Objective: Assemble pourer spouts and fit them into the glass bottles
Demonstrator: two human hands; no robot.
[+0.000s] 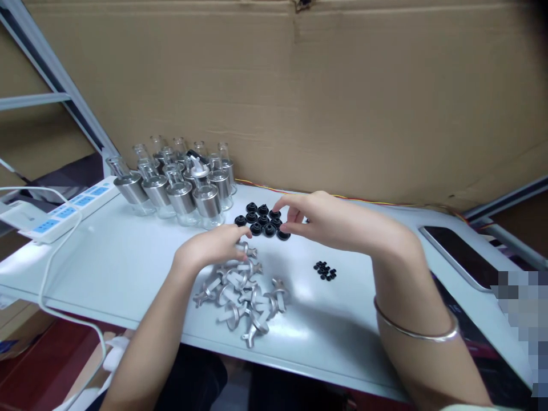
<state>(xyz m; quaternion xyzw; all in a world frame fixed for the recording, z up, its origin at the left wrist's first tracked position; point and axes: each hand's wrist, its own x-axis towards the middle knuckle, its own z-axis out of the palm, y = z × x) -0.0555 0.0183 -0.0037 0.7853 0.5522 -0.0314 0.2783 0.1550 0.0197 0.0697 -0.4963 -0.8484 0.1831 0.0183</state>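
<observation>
My left hand is over the near-left part of the table with thumb and index finger apart. Just past its fingertips lies a silver pourer spout, at the top of a loose heap of silver spouts. Whether the fingers touch that spout is hard to see. To the right, my right hand reaches in from the side, thumb and forefinger spread at the edge of a cluster of round black stoppers. No object shows between those two fingers; the other fingers are curled in.
Glass bottles with steel sleeves stand at the back left, one topped with a spout. Small black caps lie right of centre. A power strip is at left, a phone at right. Cardboard walls the back.
</observation>
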